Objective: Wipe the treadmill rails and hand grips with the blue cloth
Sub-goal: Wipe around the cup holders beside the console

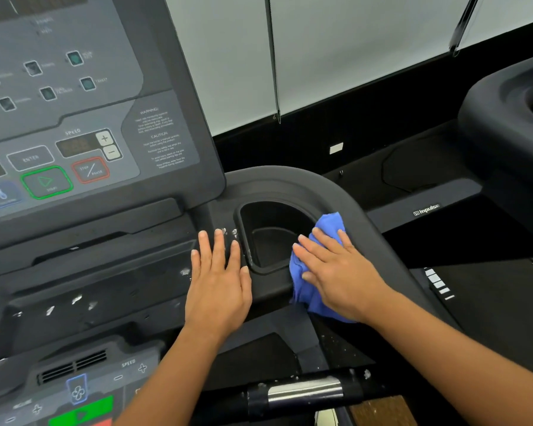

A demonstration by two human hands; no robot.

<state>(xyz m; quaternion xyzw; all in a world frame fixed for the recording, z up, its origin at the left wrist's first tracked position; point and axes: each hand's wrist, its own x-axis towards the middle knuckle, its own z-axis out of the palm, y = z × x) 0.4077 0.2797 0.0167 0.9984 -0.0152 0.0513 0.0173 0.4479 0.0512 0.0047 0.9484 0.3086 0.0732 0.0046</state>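
The blue cloth [326, 224] lies bunched on the treadmill's right console rim, just right of the cup holder [271, 238]. My right hand [336, 272] presses flat on top of the cloth, fingers spread, covering most of it. The black right rail [373, 229] curves from behind the console down toward me under that hand. My left hand [219, 278] rests flat and open on the console tray to the left of the cup holder, holding nothing. A hand grip with a silver sensor band [305, 390] runs across the bottom, below both arms.
The grey console panel [74, 118] with speed, start and stop buttons fills the upper left. A lower control pad [74, 392] sits at bottom left. White specks dot the tray. Another black machine [505, 103] stands at the right, window blinds behind.
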